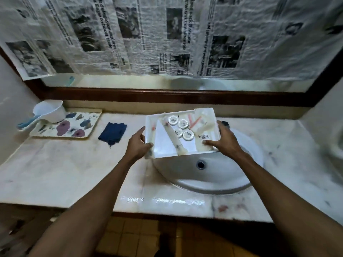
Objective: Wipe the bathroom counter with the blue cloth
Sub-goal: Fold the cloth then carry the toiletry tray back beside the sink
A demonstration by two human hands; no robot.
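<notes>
Both hands' grip is closed on the white tray: left hand, right hand. Between them lie round soaps and wrapped tubes.

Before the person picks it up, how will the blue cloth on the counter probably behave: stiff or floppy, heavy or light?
The blue cloth lies crumpled with frayed, uneven edges, so it will probably drape limply and need a gathering pinch. It looks thin and flat on the counter, so it is likely light. Whether it is wet cannot be told.
</notes>
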